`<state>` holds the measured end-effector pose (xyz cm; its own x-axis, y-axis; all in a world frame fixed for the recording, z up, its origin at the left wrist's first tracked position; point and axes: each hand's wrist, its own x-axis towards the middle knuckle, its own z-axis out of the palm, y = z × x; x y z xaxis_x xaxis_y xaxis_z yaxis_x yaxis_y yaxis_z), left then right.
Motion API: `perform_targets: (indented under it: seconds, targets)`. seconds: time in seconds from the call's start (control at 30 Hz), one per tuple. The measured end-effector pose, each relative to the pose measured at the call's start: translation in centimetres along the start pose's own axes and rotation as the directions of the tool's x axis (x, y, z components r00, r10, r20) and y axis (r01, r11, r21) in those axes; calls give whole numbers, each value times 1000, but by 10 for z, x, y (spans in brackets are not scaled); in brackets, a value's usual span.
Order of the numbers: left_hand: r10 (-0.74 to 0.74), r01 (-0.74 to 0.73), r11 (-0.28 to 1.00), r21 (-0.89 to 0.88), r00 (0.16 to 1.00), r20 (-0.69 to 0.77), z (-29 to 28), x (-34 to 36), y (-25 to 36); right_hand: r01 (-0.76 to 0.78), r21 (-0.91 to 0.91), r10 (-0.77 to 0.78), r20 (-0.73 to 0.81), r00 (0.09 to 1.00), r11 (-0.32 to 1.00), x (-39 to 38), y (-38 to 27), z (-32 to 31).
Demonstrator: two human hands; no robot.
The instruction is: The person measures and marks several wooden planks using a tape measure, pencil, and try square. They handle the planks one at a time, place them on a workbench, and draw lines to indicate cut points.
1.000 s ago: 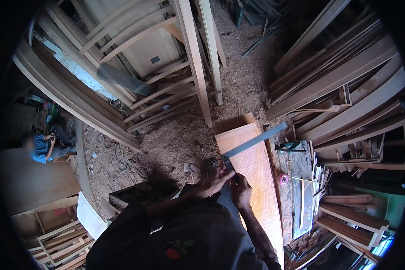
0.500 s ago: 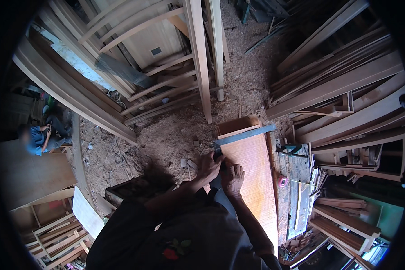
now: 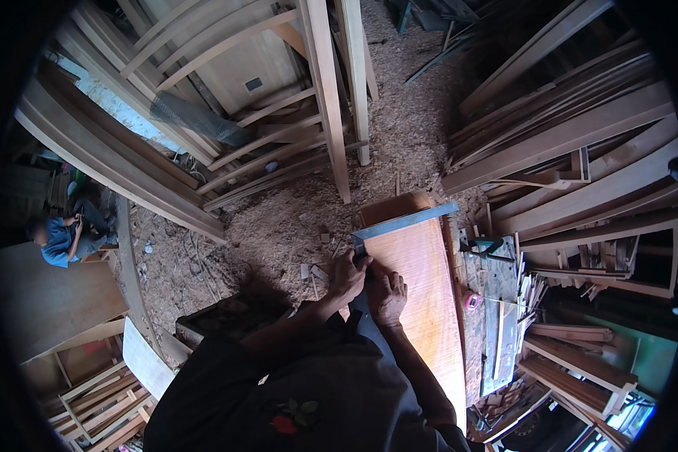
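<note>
A long, reddish-brown wooden board [image 3: 428, 316] lies lengthwise in front of me. Across its far part rests the grey metal blade of a try square [image 3: 408, 221], reaching past the board's right edge. My left hand [image 3: 345, 279] is closed on the square's dark stock at the board's left edge. Just right of it, my right hand [image 3: 389, 298] rests on the board near the same edge, its fingers curled. Whatever those fingers hold, if anything, is hidden.
A pink tape measure [image 3: 472, 301] sits right of the board on a worn workbench [image 3: 493, 331], near a green tool [image 3: 487, 247]. A wooden frame [image 3: 325, 98] stands ahead. Stacked planks [image 3: 565, 158] line the right. Shavings cover the floor [image 3: 279, 211]. Another person [image 3: 62, 239] sits far left.
The whole view has shifted slightly. The square's blade lies a little nearer the board's far end. Both hands keep nearly the same pose.
</note>
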<state>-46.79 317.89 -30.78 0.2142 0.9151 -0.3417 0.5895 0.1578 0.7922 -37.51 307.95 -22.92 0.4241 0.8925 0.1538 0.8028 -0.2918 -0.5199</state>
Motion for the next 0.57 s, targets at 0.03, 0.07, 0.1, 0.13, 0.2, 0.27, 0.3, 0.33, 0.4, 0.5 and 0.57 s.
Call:
perform_targets:
  seconds: [0.03,0.07,0.1,0.13,0.2,0.27,0.3,0.33,0.4,0.5,0.57]
  targets:
    - [10,-10,1000,-8,1000,4,-1,1,0,1,52,-3,31,1000,999,3,-3,-3]
    - [23,-23,1000,-14,1000,13,-3,1,1,-17,101,10,66,998,995,6,-6,-9]
    - [7,22,957,-288,995,100,-8,0,3,-65,147,47,119,992,987,11,-9,-16]
    - [17,93,843,-531,980,199,-16,-2,4,-2,126,-6,68,998,992,16,-11,-25]
    - [120,42,874,-485,947,299,-43,4,12,35,67,-36,5,999,997,19,-12,-50]
    - [242,16,864,-503,863,444,-80,-7,23,37,-24,-37,-2,999,999,20,-7,-74]
    - [314,-101,905,-413,814,489,-94,-9,34,11,-101,-8,33,999,995,17,-4,-84]
    - [290,-134,944,-303,775,562,-107,-11,44,20,-55,-15,80,997,998,16,4,-93]
    - [285,-177,958,-227,690,665,-108,-22,65,-64,20,60,151,987,998,2,22,-109]
    - [188,-260,965,-23,631,753,-94,-33,85,-123,127,131,-61,989,984,-34,59,-134]
    - [142,140,944,-299,646,750,-73,-46,87,-351,270,378,-53,924,896,-62,84,-147]
